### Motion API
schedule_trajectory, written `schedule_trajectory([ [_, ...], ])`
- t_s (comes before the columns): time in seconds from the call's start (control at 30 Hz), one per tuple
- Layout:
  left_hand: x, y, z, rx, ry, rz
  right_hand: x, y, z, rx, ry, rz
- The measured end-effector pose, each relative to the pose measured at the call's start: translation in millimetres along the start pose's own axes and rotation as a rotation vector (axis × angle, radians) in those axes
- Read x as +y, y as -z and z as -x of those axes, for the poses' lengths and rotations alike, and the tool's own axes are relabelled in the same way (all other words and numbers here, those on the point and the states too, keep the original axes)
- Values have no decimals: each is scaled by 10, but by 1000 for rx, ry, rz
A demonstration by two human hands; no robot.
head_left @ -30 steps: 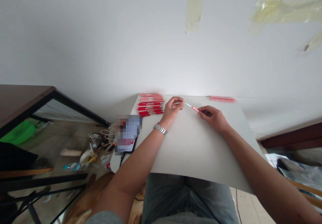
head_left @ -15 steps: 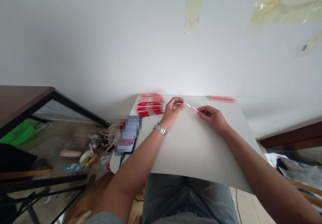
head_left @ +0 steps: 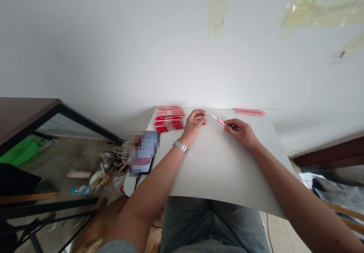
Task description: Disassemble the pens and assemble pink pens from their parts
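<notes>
My right hand (head_left: 239, 129) pinches a red pen refill (head_left: 220, 121) by its lower end. Its thin white tip slants up and left toward my other hand. My left hand (head_left: 196, 119), with a metal watch at the wrist, is curled just short of that tip, thumb and fingers closed together; whatever may be between them is too small to make out. To its left lies a row of red click pens (head_left: 170, 122), with paler pink refills (head_left: 170, 110) behind them. A small bundle of pink refills (head_left: 250, 112) rests at the back right of the white table (head_left: 216, 162).
A phone (head_left: 145, 152), partly blurred out, lies at the table's left edge with a cable. The wall (head_left: 170, 55) stands directly behind the table. On the floor at left are a white cup (head_left: 98, 179), a bottle and cables, beside a dark-framed desk (head_left: 31, 107).
My left fingers have come away from the refill's tip, leaving a small gap. The refill stays in my right hand, which has barely moved.
</notes>
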State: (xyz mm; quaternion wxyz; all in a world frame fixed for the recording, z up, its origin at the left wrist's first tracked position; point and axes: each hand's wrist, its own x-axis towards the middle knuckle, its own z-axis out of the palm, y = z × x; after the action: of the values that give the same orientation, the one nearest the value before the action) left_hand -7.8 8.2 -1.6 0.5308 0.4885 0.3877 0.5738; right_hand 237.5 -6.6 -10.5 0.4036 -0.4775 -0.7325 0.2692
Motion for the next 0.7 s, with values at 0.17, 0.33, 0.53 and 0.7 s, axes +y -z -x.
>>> schedule_trajectory([
  [0.17, -30, 17, -26, 11, -26, -15, -3, -1, 5, 71, -42, -60],
  [0.33, -15, -15, 21, -70, -98, -212, -8, 32, -23, 189, -137, -43],
  [0.53, -2, -79, 121, -295, -335, -549, 0, 86, -41, 322, -193, 27],
  [0.7, 3, -88, 148, -443, -402, -694, 25, 89, -41, 337, -195, 21],
])
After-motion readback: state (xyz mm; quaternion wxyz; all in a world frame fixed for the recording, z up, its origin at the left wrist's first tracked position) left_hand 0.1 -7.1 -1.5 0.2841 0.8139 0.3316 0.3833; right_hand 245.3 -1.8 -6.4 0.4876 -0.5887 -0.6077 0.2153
